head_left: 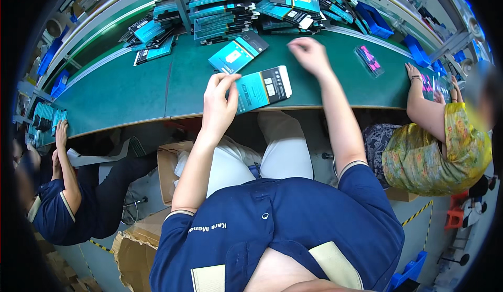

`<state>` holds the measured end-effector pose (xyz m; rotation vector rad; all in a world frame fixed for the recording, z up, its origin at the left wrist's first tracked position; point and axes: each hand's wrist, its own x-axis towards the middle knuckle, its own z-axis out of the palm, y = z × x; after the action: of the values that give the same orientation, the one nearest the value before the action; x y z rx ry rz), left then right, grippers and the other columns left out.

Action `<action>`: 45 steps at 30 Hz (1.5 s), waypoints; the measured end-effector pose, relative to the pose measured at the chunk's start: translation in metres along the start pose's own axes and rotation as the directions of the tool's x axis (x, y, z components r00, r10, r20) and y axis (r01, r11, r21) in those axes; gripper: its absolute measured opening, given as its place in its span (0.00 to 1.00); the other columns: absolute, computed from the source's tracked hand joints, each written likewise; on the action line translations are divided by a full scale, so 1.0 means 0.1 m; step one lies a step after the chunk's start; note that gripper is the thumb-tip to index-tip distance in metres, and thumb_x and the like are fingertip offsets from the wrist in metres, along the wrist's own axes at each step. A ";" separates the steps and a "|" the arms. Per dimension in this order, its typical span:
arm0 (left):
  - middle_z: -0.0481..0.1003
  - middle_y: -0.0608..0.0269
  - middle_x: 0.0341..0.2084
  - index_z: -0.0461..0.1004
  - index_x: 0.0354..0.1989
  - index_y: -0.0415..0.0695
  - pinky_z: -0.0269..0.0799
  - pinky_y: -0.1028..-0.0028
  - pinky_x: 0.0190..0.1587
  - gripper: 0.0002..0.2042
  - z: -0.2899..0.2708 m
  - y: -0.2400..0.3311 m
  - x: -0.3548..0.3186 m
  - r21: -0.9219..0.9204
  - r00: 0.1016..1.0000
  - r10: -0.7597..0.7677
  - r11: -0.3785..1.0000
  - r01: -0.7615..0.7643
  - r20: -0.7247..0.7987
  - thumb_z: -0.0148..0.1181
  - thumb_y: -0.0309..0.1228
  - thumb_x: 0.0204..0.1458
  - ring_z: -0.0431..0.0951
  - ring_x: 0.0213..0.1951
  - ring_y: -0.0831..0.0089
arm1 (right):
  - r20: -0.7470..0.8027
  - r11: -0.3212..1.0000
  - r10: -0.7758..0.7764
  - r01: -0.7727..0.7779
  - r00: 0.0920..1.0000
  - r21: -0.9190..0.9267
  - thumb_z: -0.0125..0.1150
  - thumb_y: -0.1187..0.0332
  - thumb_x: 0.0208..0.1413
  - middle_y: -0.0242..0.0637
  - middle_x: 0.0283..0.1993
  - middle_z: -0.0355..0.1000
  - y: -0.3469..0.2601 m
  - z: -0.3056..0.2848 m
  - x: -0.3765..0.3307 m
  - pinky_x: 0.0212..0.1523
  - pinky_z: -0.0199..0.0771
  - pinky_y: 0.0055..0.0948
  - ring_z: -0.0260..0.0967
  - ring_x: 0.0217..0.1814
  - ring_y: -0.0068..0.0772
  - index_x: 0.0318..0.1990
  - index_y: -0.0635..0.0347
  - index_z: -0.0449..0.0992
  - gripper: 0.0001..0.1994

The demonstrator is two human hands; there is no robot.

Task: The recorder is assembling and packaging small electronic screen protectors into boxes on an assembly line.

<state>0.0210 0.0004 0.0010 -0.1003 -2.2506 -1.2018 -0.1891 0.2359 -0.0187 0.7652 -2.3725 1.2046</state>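
My left hand [220,99] pinches the left end of a flat teal and black carton [257,90] between thumb and fingers, at the table's front edge. A white flap stands out at the carton's right end. Up and to the right of it, my right hand [310,56] hovers over the table with its fingers loosely bent. It is slightly blurred, and nothing shows in it. Just beyond the held carton lies another teal and black carton [238,54], apart from my right hand.
Stacked cartons [222,12] and a loose pile [293,4] line the back of the green table [194,77]. A clear pack with pink pieces [368,60] lies to the right. Blue bins [373,19] stand behind. Co-workers sit left [60,203] and right [437,150].
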 end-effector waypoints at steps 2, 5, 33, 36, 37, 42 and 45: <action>0.72 0.48 0.43 0.77 0.43 0.40 0.69 0.62 0.51 0.09 -0.01 -0.10 -0.05 0.192 0.997 0.077 0.979 -0.070 -0.031 0.56 0.21 0.54 0.74 0.46 0.52 | -0.217 0.965 -0.018 -0.040 0.976 -0.259 0.63 0.65 0.50 0.43 0.40 0.79 0.40 -0.54 0.10 0.50 0.75 0.35 0.77 0.45 0.44 0.35 0.56 0.83 0.08; 0.69 0.42 0.50 0.76 0.43 0.41 0.63 0.53 0.59 0.12 -0.01 -0.08 -0.07 0.325 0.990 0.142 0.936 -0.136 0.005 0.63 0.29 0.51 0.66 0.56 0.46 | -0.340 0.589 -0.072 -0.235 0.938 -0.773 0.59 0.60 0.53 0.45 0.48 0.77 1.06 -1.45 0.02 0.55 0.72 0.41 0.74 0.51 0.49 0.46 0.55 0.80 0.15; 0.70 0.55 0.50 0.75 0.55 0.42 0.61 0.61 0.59 0.41 0.07 -0.05 0.25 0.326 0.867 0.030 0.920 -0.219 0.498 0.75 0.54 0.30 0.68 0.55 0.58 | 0.561 0.981 -0.179 0.192 0.808 0.036 0.70 0.72 0.36 0.44 0.62 0.68 -0.63 -0.52 -0.73 0.57 0.66 0.32 0.64 0.61 0.41 0.28 0.58 0.75 0.10; 0.70 0.55 0.52 0.75 0.53 0.42 0.61 0.61 0.59 0.40 0.11 -0.06 0.23 0.270 0.849 0.105 0.921 -0.279 0.518 0.75 0.53 0.30 0.67 0.56 0.58 | 0.682 0.988 -0.127 0.151 0.720 0.024 0.67 0.74 0.38 0.45 0.64 0.66 -0.85 -0.45 -0.76 0.63 0.62 0.34 0.61 0.65 0.44 0.32 0.56 0.76 0.10; 0.70 0.55 0.52 0.75 0.53 0.42 0.61 0.61 0.59 0.40 0.15 -0.07 0.24 0.270 0.847 0.099 0.923 -0.275 0.522 0.75 0.53 0.30 0.67 0.56 0.58 | 0.637 0.986 -0.134 0.037 0.759 0.164 0.64 0.75 0.42 0.45 0.66 0.64 -0.91 -0.36 -0.80 0.65 0.59 0.36 0.60 0.67 0.44 0.38 0.57 0.76 0.13; 0.75 0.48 0.43 0.64 0.55 0.44 0.74 0.61 0.46 0.40 0.28 0.09 0.37 0.106 0.977 0.115 0.985 -0.135 0.179 0.78 0.45 0.31 0.77 0.47 0.49 | 0.306 0.710 -0.146 -0.115 0.941 0.695 0.55 0.81 0.52 0.46 0.69 0.60 -0.95 -0.13 -0.79 0.69 0.57 0.37 0.59 0.70 0.43 0.56 0.61 0.71 0.21; 0.74 0.53 0.48 0.59 0.62 0.49 0.74 0.62 0.47 0.40 0.36 0.18 0.44 -0.005 0.947 0.225 0.973 -0.232 -0.229 0.72 0.52 0.44 0.77 0.48 0.59 | 0.499 0.185 -0.025 -0.486 0.866 0.854 0.49 0.68 0.67 0.45 0.63 0.66 -1.22 -0.21 -0.43 0.61 0.64 0.32 0.65 0.63 0.34 0.62 0.66 0.66 0.19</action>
<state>-0.0262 0.0305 0.0217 -0.2187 -1.9622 -1.0672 -0.0788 0.2062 0.0454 1.0488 -1.6885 3.1095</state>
